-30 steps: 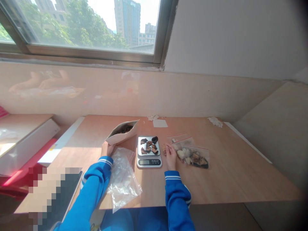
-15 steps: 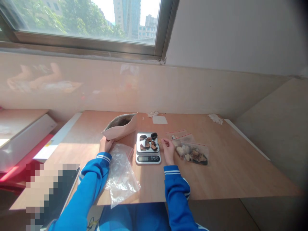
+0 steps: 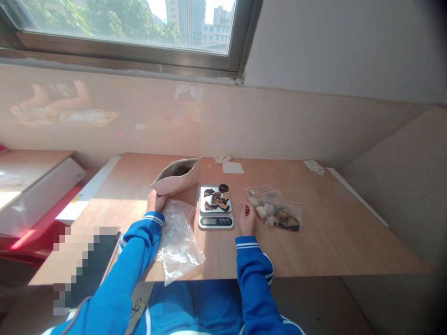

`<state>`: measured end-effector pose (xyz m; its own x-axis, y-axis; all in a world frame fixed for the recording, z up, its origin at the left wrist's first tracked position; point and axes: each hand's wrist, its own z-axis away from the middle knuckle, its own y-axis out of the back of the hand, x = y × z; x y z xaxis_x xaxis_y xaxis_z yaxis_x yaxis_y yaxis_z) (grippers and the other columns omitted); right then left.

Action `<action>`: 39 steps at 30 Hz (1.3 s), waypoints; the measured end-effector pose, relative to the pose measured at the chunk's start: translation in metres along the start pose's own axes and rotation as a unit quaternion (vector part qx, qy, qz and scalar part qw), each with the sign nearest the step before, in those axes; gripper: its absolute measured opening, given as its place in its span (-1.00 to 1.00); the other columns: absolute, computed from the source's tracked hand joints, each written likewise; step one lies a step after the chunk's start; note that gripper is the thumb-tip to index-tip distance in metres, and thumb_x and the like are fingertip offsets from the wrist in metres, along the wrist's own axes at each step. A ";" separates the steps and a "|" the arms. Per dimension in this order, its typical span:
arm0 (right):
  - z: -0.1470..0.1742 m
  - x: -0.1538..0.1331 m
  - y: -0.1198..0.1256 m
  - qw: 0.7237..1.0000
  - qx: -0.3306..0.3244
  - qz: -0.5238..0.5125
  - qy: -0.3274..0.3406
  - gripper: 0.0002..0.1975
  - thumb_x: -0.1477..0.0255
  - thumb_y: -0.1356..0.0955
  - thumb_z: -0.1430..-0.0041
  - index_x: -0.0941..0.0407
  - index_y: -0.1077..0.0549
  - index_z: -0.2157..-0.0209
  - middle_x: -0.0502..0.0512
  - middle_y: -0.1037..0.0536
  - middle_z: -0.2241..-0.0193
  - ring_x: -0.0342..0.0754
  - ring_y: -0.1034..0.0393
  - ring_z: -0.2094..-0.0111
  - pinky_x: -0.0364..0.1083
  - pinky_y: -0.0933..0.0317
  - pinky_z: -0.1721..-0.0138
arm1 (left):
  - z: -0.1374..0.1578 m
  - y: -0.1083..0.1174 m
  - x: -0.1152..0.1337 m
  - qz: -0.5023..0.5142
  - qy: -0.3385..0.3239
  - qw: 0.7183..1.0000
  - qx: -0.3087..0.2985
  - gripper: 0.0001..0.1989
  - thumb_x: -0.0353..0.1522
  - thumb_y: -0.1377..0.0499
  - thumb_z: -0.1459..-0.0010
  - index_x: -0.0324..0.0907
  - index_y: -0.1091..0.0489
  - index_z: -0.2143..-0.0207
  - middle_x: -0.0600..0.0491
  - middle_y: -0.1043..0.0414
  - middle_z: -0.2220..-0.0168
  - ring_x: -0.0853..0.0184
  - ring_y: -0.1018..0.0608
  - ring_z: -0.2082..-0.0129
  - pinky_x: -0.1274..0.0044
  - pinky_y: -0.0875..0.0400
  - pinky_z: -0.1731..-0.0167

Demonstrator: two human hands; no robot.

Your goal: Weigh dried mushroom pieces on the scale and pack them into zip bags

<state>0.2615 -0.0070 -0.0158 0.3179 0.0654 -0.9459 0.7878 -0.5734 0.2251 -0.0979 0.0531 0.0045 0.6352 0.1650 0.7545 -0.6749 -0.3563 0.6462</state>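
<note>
My left hand [image 3: 156, 201] is closed on the lower left edge of a tan paper pouch [image 3: 181, 183], whose mouth gapes and shows dark contents. Right of the pouch is a white kitchen scale [image 3: 215, 221] with a small display. Several dark brown dried pieces [image 3: 217, 199], curved and flake-like, lie spread on its plate. My right hand [image 3: 247, 219] rests just right of the scale, fingers curled in, with nothing visible in them. Close by on its right is a clear zip bag [image 3: 284, 217] holding pale lumps and dark pieces.
Flat clear zip bags [image 3: 179, 246] lie in front of my left hand, reaching the table's front edge. Another red-edged zip bag [image 3: 256, 188] sits behind the filled one. White paper [image 3: 233, 167] and crumpled tissue [image 3: 314, 167] lie near the wall.
My right hand has drawn back from the scale's right edge, and its fingers have curled in. My left hand stays at the pouch. The whole view has tipped slightly downward.
</note>
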 end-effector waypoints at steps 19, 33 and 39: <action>0.008 -0.040 0.001 0.998 -0.042 -0.030 0.044 -0.64 0.23 -0.23 -0.21 0.17 -0.51 0.21 0.24 -0.56 0.18 0.06 -0.44 0.17 0.03 -0.32 0.16 | 0.000 0.001 0.002 -0.002 0.004 1.000 -0.008 -0.64 -0.42 -0.22 0.02 -0.29 -0.41 0.11 -0.19 -0.50 0.05 0.06 -0.50 0.03 0.33 -0.37 0.04; -0.018 -0.245 -0.044 0.789 -0.384 0.199 0.437 -0.75 0.52 -0.17 -0.35 0.13 -0.45 0.12 0.09 -0.53 0.31 -0.06 -0.39 0.22 -0.07 -0.27 0.14 | 0.000 0.001 0.002 0.009 0.015 1.000 -0.020 -0.58 -0.39 -0.22 -0.01 -0.32 -0.41 0.03 -0.19 -0.49 0.03 0.11 -0.50 0.03 0.42 -0.37 0.05; -0.018 -0.266 -0.054 0.723 -0.371 0.258 0.523 -0.70 0.49 -0.13 -0.38 0.16 -0.43 0.33 0.11 -0.47 0.30 -0.05 -0.32 0.17 -0.07 -0.22 0.06 | -0.001 0.000 0.000 0.023 0.024 0.999 -0.025 -0.52 -0.39 -0.24 0.04 -0.33 -0.39 0.01 -0.21 -0.46 0.00 0.10 -0.49 0.03 0.39 -0.37 0.03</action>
<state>0.1438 0.0211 0.2283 0.5899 0.8029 -0.0855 0.3653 -0.1710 0.9151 -0.0986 0.0542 0.0050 0.5844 0.1939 0.7880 -0.7219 -0.3192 0.6140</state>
